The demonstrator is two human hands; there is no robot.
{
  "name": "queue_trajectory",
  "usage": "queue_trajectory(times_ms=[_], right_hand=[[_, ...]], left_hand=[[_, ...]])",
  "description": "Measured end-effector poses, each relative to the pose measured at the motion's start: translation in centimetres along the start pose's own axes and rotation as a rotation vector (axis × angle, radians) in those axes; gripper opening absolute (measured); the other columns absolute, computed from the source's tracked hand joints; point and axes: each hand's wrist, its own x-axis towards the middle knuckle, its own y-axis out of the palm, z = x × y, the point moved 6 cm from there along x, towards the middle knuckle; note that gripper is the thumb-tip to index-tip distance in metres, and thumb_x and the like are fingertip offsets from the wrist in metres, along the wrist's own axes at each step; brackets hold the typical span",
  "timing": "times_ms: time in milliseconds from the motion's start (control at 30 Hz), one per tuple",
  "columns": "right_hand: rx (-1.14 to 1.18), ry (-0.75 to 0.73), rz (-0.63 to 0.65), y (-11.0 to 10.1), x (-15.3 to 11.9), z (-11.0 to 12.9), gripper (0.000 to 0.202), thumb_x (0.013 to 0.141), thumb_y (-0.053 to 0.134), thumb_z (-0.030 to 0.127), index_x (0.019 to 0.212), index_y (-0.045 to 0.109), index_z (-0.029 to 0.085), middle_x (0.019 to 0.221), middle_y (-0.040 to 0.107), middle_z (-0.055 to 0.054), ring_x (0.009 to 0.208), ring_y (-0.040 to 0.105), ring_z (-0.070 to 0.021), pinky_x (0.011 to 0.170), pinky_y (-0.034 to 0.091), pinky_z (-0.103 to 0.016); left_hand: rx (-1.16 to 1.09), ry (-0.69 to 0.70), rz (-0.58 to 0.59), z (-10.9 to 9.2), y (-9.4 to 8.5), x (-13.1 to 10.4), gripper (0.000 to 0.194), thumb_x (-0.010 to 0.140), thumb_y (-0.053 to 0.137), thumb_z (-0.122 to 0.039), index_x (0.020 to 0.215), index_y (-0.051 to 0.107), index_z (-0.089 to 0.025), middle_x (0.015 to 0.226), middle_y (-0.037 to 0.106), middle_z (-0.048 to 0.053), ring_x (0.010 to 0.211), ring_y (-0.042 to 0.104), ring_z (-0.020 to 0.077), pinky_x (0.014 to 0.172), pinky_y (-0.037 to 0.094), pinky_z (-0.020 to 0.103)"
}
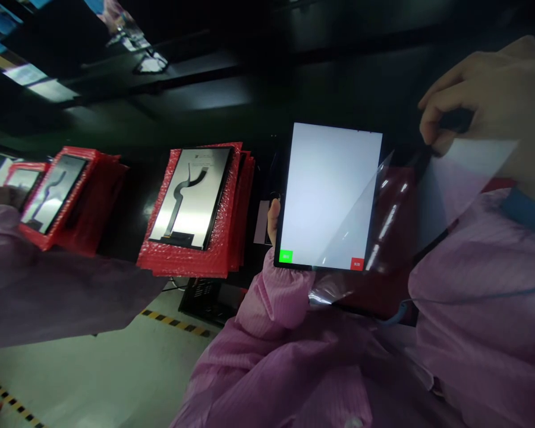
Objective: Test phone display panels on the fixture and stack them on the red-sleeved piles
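Thumb only of the left hand [273, 221] shows, pressed on the left edge of the lit display panel [330, 196], which it holds upright above the dark worktop [196, 95]; the other fingers are hidden behind the panel. The right hand [485, 101] (partly cut off at the frame's edge) pinches a corner of the clear film [450, 178], which runs down to the panel's lower edge. Left of it lie panels on stacked red bubble wrap [191, 261], and a pink sleeve [49, 297] crosses the blurred left side.
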Motion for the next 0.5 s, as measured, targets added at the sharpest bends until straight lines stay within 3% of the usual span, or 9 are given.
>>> queue_trajectory(times_ms=[100,267,400,500], right_hand=[[-0.04,0.041,-0.036,0.2,0.5,-0.1,0.008,0.076,0.047,0.026,0.071,0.053,0.03,0.109,0.066,-0.008,0.132,0.047,-0.0321,0.105,0.044,-0.052],[-0.024,0.113,-0.069,0.6,1.3,0.7,0.019,0.076,0.048,0.01,0.067,0.049,0.027,0.108,0.066,-0.01,0.131,0.052,-0.0321,0.114,0.041,-0.05],[0.068,0.072,-0.069,1.8,2.1,2.1,0.013,0.086,0.055,0.017,0.083,0.063,0.026,0.106,0.069,-0.009,0.117,0.061,-0.0278,0.118,0.037,-0.047],[0.069,0.191,-0.086,3.2,2.6,2.1,0.018,0.092,0.057,0.027,0.106,0.068,0.021,0.121,0.067,-0.014,0.123,0.057,-0.0345,0.109,0.043,-0.053]], left_hand=[[-0.148,-0.004,0.0,0.0,-0.6,0.4,0.045,0.087,0.05,-0.063,0.105,0.075,-0.03,0.129,0.072,-0.002,0.149,0.042,0.0309,0.113,0.05,0.052],[-0.14,0.023,0.028,-0.1,-0.7,0.6,0.051,0.085,0.055,-0.066,0.105,0.075,-0.023,0.124,0.075,0.003,0.143,0.049,0.0323,0.11,0.051,0.048],[-0.081,0.064,0.044,0.0,0.1,0.2,0.058,0.086,0.053,-0.07,0.112,0.074,-0.022,0.128,0.073,0.005,0.143,0.049,0.0345,0.11,0.05,0.05],[-0.038,0.087,0.069,0.1,0.5,0.0,0.058,0.088,0.05,-0.071,0.11,0.075,-0.023,0.12,0.076,0.005,0.138,0.054,0.0347,0.11,0.05,0.051]])
